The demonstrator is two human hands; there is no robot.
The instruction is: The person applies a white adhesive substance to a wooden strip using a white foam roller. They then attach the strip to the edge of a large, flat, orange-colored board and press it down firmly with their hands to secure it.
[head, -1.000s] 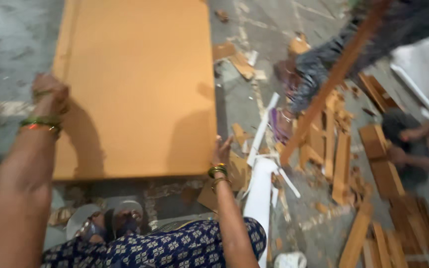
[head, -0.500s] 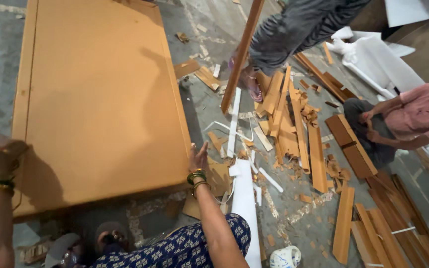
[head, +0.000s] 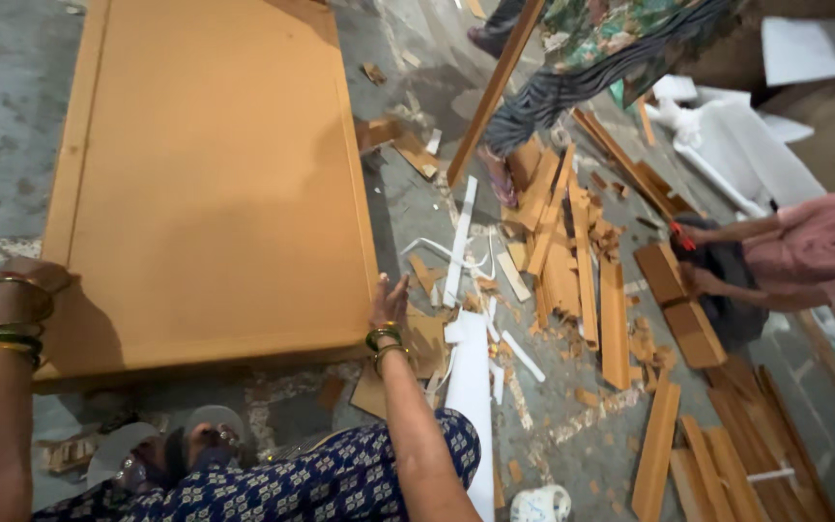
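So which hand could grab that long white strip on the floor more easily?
Probably the right hand: it rests on the big orange wooden board's right corner, close to the long white strip. The left hand holds the far corner.

No labels, signs or screens show here; the only package-like things are loose packing pieces lying to the right of the large orange board (head: 215,184). A flat brown cardboard scrap (head: 371,391) lies just off the board's near right corner. A long white foam slab (head: 473,387) lies on the floor a little further right of that corner. Far to the board's upper right sit white foam blocks (head: 727,145) and a pale flat sheet (head: 819,48)
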